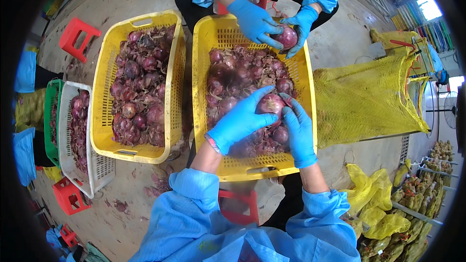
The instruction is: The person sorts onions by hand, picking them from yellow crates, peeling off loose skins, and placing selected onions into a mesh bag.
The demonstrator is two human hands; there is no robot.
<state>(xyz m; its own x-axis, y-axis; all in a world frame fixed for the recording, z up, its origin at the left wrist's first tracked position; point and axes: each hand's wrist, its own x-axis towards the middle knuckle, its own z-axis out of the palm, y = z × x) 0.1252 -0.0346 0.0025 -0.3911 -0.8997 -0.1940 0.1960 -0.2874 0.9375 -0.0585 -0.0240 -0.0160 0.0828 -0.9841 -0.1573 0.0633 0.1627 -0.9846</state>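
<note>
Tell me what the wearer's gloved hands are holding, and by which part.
Both hold one red onion over the yellow crate: left hand cups its left side, right hand grips its right side.

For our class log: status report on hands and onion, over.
Left hand and right hand both grip red onion over yellow crate. Co-worker's gloved hands opposite, apart.

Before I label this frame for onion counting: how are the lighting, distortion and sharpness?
Head view: even daylight with soft shadows; a blown-out bright patch at the upper right; fisheye bends the yellow crates and blackens the corners; the left hand, right hand and the onion they hold are sharp.
</note>
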